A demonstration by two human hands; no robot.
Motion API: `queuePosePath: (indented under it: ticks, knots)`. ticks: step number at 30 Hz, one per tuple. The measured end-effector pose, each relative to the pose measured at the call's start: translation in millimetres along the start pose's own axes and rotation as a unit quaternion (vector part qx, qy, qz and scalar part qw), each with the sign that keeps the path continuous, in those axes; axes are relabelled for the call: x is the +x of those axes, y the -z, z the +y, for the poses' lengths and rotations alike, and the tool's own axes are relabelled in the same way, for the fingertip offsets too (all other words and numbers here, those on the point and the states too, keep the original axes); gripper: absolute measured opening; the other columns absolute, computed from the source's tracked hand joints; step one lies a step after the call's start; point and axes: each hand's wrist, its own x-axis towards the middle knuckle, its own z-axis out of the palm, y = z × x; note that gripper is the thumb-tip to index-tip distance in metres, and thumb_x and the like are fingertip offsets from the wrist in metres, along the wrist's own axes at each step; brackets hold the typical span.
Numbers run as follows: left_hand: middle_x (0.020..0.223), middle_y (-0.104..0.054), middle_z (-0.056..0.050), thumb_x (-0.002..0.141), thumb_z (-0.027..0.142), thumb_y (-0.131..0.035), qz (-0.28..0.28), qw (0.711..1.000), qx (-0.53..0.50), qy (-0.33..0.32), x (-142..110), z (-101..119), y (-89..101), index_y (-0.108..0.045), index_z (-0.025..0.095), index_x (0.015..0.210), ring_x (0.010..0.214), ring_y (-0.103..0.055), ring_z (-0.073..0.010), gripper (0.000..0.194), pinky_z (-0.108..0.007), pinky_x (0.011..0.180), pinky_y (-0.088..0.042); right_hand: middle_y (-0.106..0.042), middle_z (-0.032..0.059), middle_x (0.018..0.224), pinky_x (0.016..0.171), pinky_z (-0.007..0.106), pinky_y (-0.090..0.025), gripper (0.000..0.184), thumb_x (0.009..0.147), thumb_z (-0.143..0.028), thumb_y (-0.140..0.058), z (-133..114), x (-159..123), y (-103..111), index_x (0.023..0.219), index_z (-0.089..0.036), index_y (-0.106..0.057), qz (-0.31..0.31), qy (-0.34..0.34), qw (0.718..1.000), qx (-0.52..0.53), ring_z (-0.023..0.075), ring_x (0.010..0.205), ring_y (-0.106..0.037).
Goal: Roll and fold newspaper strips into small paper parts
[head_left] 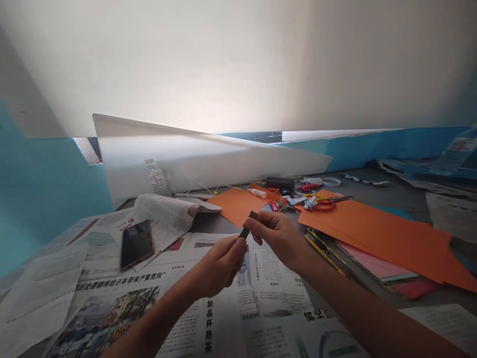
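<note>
Both of my hands meet above the newspaper (pixel 208 318) spread over the table. My left hand (pixel 219 266) and my right hand (pixel 276 236) each pinch one end of a small dark strip (pixel 248 224) that stands tilted between their fingertips. What the strip is made of I cannot make out. My fingers are curled closed around it.
A dark phone (pixel 136 243) lies on folded newspaper at the left, with a water bottle (pixel 158 178) behind it. Orange paper sheets (pixel 372 228) lie to the right, with red-handled scissors (pixel 324 203), a glue tube (pixel 258 193), tape rolls and a yellow-handled tool (pixel 322 251). A white board (pixel 208 154) leans at the back.
</note>
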Motion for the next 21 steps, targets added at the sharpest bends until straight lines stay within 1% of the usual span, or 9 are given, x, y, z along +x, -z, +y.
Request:
queuePosePath:
  ticks: [4,6,8,10,12,14,18,21]
  knots:
    - [0.049,-0.03,0.01,0.093,0.059,-0.038,0.026,0.999,-0.005,-0.02,1,-3,-2.3,-0.033,0.022,0.068,0.038,-0.023,-0.0057,0.045,-0.018,0.034,-0.02,-0.049,-0.0033,0.058,0.052,0.026,-0.036,0.034,0.083,-0.048,-0.065,3,1,1,0.068,-0.018,-0.059,-0.078,0.018,0.996,0.029,0.0105,0.053,-0.045]
    - [0.048,-0.029,0.01,0.093,0.059,-0.039,0.028,0.999,-0.005,-0.025,1,-3,-3.3,-0.035,0.022,0.068,0.037,-0.021,-0.0055,0.045,-0.018,0.033,-0.019,-0.051,-0.0029,0.06,0.052,0.026,-0.037,0.033,0.084,-0.047,-0.065,5,2,2,0.071,-0.018,-0.059,-0.096,0.021,0.995,0.033,0.0102,0.053,-0.047]
    - [0.049,-0.03,0.01,0.092,0.061,-0.039,0.01,1.0,-0.012,-0.018,0,-2,-3.5,-0.035,0.022,0.067,0.037,-0.02,-0.0052,0.047,-0.018,0.032,-0.019,-0.053,-0.0031,0.063,0.051,0.025,-0.037,0.03,0.083,-0.046,-0.066,6,3,5,0.076,-0.018,-0.06,-0.116,0.019,0.992,0.05,0.0098,0.053,-0.048]
    - [0.05,-0.029,0.01,0.09,0.064,-0.04,-0.026,0.999,-0.036,0.006,-2,1,-3.0,-0.036,0.022,0.068,0.036,-0.019,-0.0048,0.048,-0.018,0.031,-0.018,-0.053,-0.0032,0.063,0.05,0.024,-0.036,0.03,0.084,-0.046,-0.066,6,3,7,0.08,-0.017,-0.06,-0.156,0.018,0.986,0.062,0.0095,0.053,-0.047]
    - [0.051,-0.027,0.011,0.089,0.066,-0.041,-0.064,0.995,-0.068,0.035,-3,3,-1.9,-0.037,0.022,0.069,0.036,-0.017,-0.0044,0.049,-0.017,0.031,-0.016,-0.052,-0.0027,0.062,0.05,0.024,-0.035,0.031,0.086,-0.047,-0.063,5,3,10,0.08,-0.016,-0.061,-0.199,0.019,0.978,0.056,0.0095,0.054,-0.046]
    - [0.052,-0.027,0.011,0.088,0.065,-0.043,-0.086,0.992,-0.083,0.051,-4,5,-0.3,-0.039,0.021,0.071,0.037,-0.016,-0.0043,0.047,-0.017,0.031,-0.016,-0.052,-0.0025,0.062,0.05,0.024,-0.034,0.033,0.089,-0.047,-0.06,3,2,13,0.079,-0.015,-0.06,-0.225,0.019,0.973,0.042,0.0097,0.054,-0.046]
    - [0.054,-0.031,0.011,0.089,0.06,-0.049,-0.1,0.993,-0.05,0.044,-4,5,3.0,-0.044,0.02,0.079,0.038,-0.02,-0.0048,0.041,-0.017,0.032,-0.019,-0.051,-0.0027,0.063,0.052,0.025,-0.034,0.035,0.09,-0.05,-0.058,0,2,17,0.08,-0.016,-0.059,-0.245,0.003,0.969,0.007,0.0099,0.055,-0.046]
    - [0.053,-0.028,0.011,0.091,0.057,-0.047,-0.105,0.993,-0.036,0.049,-4,5,4.6,-0.044,0.02,0.077,0.039,-0.019,-0.005,0.039,-0.017,0.033,-0.018,-0.051,-0.0026,0.062,0.053,0.025,-0.034,0.035,0.091,-0.049,-0.056,0,3,18,0.08,-0.016,-0.059,-0.246,0.007,0.969,-0.001,0.0104,0.056,-0.046]
